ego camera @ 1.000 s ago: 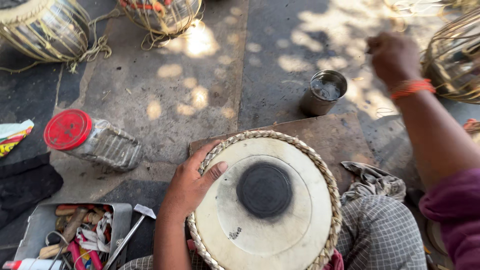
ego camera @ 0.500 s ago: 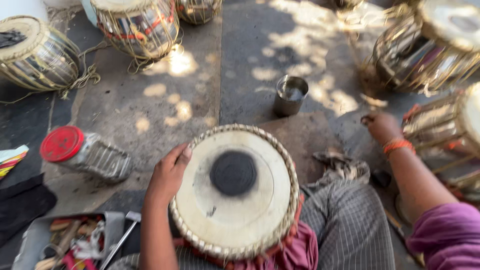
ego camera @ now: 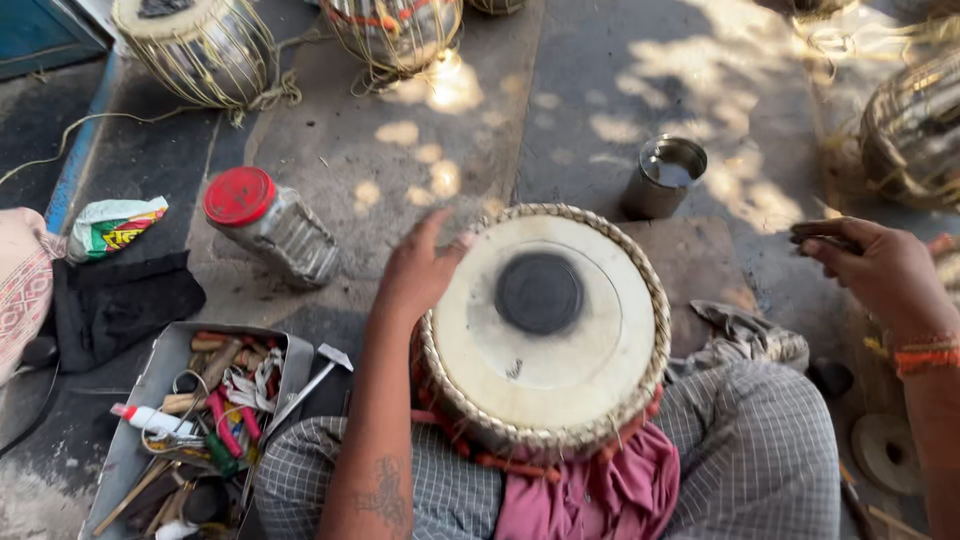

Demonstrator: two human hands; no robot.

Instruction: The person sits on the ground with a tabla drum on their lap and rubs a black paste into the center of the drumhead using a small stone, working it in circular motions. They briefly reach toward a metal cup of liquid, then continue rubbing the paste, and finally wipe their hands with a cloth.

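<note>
A hand drum (ego camera: 545, 330) with a pale skin head, a black round patch in its middle and a braided rim rests on my lap over a pink cloth (ego camera: 590, 490). My left hand (ego camera: 420, 268) lies against the drum's left rim, fingers spread. Out to the right of the drum, my right hand (ego camera: 872, 268) is raised above the ground and closed on a small dark stick-like tool (ego camera: 822, 235). An orange thread band circles that wrist.
A steel cup (ego camera: 664, 176) stands just beyond the drum. A red-capped plastic jar (ego camera: 270, 225) lies to the left. A metal tray of tools (ego camera: 195, 420) sits at lower left beside a black cloth (ego camera: 120, 305). Several rope-laced drums (ego camera: 200, 50) line the far ground.
My right hand has come back from the drums at the right, now holding a small tool nearer the drum. The left hand stays on the rim. The view has shifted.
</note>
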